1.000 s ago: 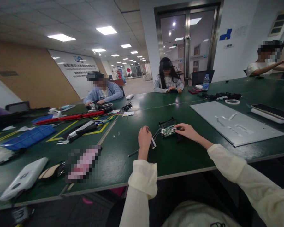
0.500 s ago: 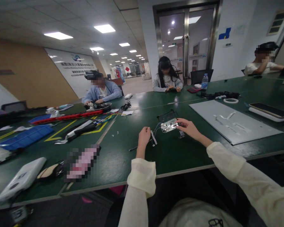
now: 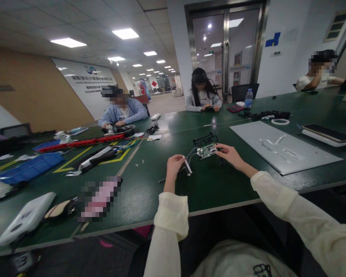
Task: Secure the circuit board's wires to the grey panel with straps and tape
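My right hand [image 3: 230, 154] grips a small green circuit board [image 3: 206, 150] by its right end and holds it just above the green table [image 3: 213, 184]. A black plastic frame [image 3: 205, 139] lies right behind the board. Thin wires run from the board's left side to a white ribbon strip [image 3: 187, 166]. My left hand [image 3: 174, 164] is closed in a pinch on the top of that strip. A thin dark tool [image 3: 162, 179] lies on the table beside my left wrist.
A grey metal panel [image 3: 282, 148] with bits of tape lies to the right, a tape roll [image 3: 280, 121] and a dark tablet [image 3: 327, 132] beyond it. Blue trays [image 3: 31, 167], red strips and a white device [image 3: 24, 221] crowd the left. Three other people sit across the table.
My right hand lifted the circuit board off the table, tilted it, then levelled it again. My left hand stayed pinched on the ribbon strip and shifted slightly.
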{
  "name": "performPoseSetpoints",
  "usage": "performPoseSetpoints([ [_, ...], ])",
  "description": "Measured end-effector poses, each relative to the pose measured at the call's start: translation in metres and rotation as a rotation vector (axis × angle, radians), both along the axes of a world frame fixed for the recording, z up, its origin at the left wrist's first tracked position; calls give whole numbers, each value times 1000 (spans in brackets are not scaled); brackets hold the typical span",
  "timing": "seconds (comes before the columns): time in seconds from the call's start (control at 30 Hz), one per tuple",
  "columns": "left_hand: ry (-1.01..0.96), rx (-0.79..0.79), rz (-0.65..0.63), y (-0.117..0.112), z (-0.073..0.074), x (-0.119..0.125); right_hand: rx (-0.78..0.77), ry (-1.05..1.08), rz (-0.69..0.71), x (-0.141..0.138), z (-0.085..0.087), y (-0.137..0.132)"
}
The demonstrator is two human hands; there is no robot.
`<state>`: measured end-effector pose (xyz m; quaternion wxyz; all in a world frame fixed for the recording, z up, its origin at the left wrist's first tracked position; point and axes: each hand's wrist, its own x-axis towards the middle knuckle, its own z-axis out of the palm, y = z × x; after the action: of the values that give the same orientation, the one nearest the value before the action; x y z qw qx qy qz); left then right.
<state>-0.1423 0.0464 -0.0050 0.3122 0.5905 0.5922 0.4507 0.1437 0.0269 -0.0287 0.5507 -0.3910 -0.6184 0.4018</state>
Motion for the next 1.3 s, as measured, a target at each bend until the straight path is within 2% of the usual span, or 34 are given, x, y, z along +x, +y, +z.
performPoseSetpoints([
  [0.2,254,155,110,4,-2,-5,5,-234,-106,2,-7,2],
  [0.27,259,181,124,5,-1,-5,20,-296,-151,4,-10,5],
  [0.33,180,188,107,5,1,-3,46,-321,-161,5,-13,8],
  [0.5,-197,140,-2,-3,12,8,95,-424,-138,9,-17,7],
  [0.63,-316,128,-76,-12,19,16,172,-515,-240,6,-5,0],
  [0.7,-298,143,-90,-14,21,21,204,-470,-213,-3,6,-1],
  [0.77,-272,163,-102,-13,22,26,169,-393,-96,-19,18,-1],
  [0.83,-266,184,-102,-10,21,31,57,-319,37,-40,27,3],
  [0.93,-246,206,-76,-5,20,36,-143,-210,198,-70,30,9],
  [1.0,-207,211,-61,-1,20,37,-199,-157,212,-85,29,12],
  [1.2,-173,283,-12,17,17,41,-153,14,81,-95,33,16],
  [1.3,-85,294,67,31,10,47,-170,133,181,-98,40,10],
])
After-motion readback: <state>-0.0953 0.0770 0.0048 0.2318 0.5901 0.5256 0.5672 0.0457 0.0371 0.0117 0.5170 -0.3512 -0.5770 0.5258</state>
